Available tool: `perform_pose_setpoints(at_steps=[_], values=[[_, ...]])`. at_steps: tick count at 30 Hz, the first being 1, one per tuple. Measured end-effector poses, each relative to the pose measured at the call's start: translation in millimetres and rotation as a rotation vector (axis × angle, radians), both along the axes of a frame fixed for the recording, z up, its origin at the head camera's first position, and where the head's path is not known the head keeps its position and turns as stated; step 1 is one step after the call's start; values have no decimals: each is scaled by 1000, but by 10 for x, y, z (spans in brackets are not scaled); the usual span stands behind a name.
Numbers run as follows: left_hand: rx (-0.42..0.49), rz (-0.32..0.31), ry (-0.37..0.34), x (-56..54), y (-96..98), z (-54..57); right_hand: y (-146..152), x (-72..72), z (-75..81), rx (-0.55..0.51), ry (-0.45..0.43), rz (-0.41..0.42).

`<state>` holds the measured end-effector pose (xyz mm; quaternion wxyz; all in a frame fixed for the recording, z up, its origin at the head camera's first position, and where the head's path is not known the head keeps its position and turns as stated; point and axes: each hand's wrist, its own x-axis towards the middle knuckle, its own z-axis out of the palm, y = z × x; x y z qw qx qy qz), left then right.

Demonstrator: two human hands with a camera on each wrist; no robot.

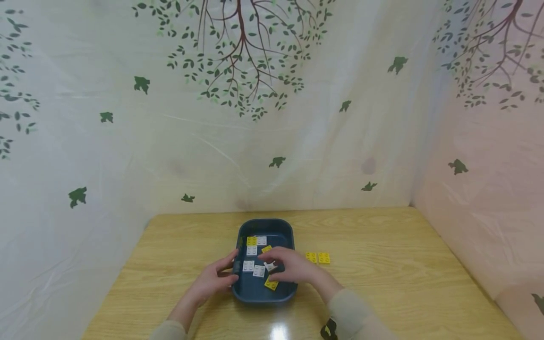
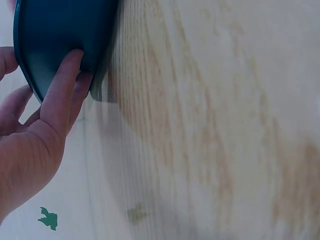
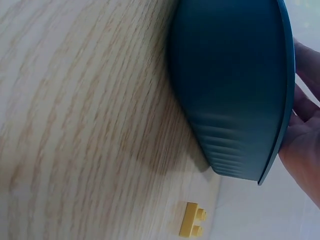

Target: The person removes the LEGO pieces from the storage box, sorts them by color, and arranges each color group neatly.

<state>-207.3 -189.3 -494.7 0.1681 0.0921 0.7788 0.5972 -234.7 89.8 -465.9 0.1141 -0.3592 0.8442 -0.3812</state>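
Note:
A dark blue tray (image 1: 263, 296) stands on the table with white and yellow toy building bricks in it. My left hand (image 1: 214, 276) holds its left side; in the left wrist view, fingers (image 2: 62, 92) lie along the outer wall. Over the tray's right half, my right hand (image 1: 293, 267) pinches a tilted white brick (image 1: 269, 266) between thumb and fingertips. A yellow brick (image 1: 272, 284) lies below that hand, and another yellow brick (image 1: 266, 249) is partly covered by it. Two white bricks, one at the left (image 1: 248, 266) and its neighbour (image 1: 259, 271), lie nearby.
Toward the tray's far left, a yellow brick (image 1: 251, 241) sits against white bricks (image 1: 261, 241). Outside, right of the tray, two yellow bricks (image 1: 324, 258) lie on the wooden table (image 1: 382, 274). A dark object (image 1: 328, 329) shows by the right sleeve. Printed curtains surround the table.

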Motion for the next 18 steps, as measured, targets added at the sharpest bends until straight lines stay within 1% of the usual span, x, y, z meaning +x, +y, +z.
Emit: perform_pose_setpoints(at_steps=[8,11,15,18], values=[[1,0,-1,3,8,-4,-15,-23,8,29,-19,64],[5,1,-6,9,8,-1,-24,-37,8,62,-28,87],[8,1,-7,16,8,-1,-28,-66,13,114,-3,143],[25,4,-8,25,12,-5,-27,-99,20,161,39,202]])
